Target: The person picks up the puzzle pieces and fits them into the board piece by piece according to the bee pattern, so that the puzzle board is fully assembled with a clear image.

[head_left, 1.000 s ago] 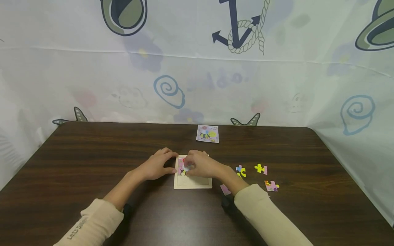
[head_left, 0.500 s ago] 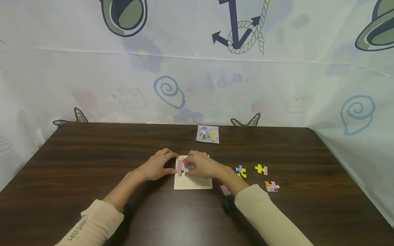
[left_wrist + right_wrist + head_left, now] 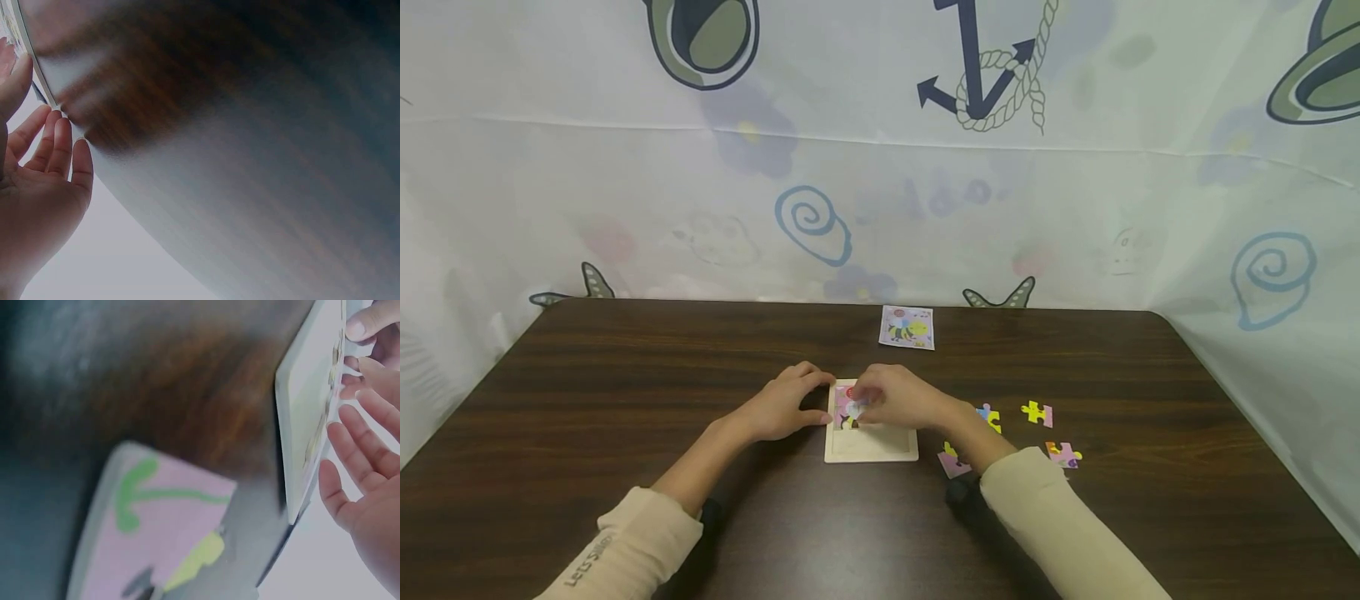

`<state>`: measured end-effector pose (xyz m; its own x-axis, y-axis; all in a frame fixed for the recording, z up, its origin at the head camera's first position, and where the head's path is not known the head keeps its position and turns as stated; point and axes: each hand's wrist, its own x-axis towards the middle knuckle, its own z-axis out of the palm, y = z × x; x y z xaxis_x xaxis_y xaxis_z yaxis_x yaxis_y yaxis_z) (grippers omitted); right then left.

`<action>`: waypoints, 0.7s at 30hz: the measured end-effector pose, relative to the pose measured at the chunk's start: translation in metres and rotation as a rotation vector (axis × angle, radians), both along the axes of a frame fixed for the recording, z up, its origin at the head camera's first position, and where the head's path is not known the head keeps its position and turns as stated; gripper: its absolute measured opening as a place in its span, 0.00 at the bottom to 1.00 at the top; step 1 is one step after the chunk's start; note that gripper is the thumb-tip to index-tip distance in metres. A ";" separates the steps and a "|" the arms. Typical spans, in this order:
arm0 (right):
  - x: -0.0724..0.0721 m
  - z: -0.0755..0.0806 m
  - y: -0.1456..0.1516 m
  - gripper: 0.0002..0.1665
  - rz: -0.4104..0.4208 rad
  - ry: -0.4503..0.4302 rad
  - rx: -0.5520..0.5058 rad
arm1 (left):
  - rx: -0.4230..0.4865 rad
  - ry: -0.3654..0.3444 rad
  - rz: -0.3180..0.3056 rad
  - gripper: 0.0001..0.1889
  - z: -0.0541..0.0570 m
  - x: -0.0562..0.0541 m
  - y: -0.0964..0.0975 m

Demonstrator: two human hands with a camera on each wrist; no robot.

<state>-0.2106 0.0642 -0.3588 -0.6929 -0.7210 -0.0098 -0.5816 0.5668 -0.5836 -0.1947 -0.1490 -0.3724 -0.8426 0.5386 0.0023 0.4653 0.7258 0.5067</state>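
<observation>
A shallow, light wooden puzzle tray (image 3: pixel 871 457) lies on the table, with pink jigsaw pieces (image 3: pixel 842 400) fitted along its upper left. My left hand (image 3: pixel 777 407) touches the tray's left side with thumb and forefinger spread apart. Over the tray, my right hand (image 3: pixel 904 398) has its fingertips on the pieces and hides the upper right part. In the right wrist view its lower fingers (image 3: pixel 362 440) are loosely bent beside the tray (image 3: pixel 303 394). The left wrist view shows my left hand's fingers (image 3: pixel 59 147) relaxed at the tray's edge.
Several loose jigsaw pieces lie right of the tray: a pink one (image 3: pixel 953 465) by my right forearm, a blue and yellow one (image 3: pixel 992 417), a yellow one (image 3: pixel 1036 412) and a pink one (image 3: pixel 1063 455). A bee picture card (image 3: pixel 907 327) lies near the table's far edge.
My right hand has shifted slightly right over the tray, showing more of the fitted pieces. More of the pink loose piece shows by its forearm. The left hand has stayed in place.
</observation>
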 end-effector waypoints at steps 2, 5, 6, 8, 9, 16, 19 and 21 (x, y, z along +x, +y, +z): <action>-0.001 0.000 0.003 0.14 0.007 0.004 -0.011 | -0.007 0.002 0.003 0.25 0.000 0.000 0.000; -0.003 0.002 0.008 0.12 0.006 0.007 -0.014 | -0.013 0.002 0.008 0.26 0.000 0.001 0.001; -0.004 0.003 0.011 0.12 -0.001 0.002 -0.012 | -0.014 0.004 0.008 0.26 -0.001 0.000 0.001; -0.005 0.005 0.015 0.12 -0.011 -0.002 -0.007 | -0.015 0.007 0.007 0.26 -0.002 0.000 0.001; -0.006 0.007 0.017 0.12 -0.014 -0.001 -0.003 | -0.015 0.008 0.007 0.26 -0.003 0.000 0.001; -0.009 0.015 0.037 0.13 -0.071 -0.025 0.054 | -0.011 0.001 0.016 0.26 -0.002 0.001 0.001; -0.010 0.018 0.048 0.13 -0.098 -0.036 0.067 | -0.011 0.002 0.019 0.26 -0.001 0.001 0.001; -0.011 0.018 0.058 0.13 -0.121 -0.051 0.070 | -0.012 0.003 0.018 0.26 -0.001 0.001 0.001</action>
<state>-0.2213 0.1218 -0.3404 -0.7717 -0.6289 -0.0948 -0.4772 0.6710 -0.5674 -0.1937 -0.1476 -0.3735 -0.8522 0.5233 -0.0014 0.4536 0.7400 0.4966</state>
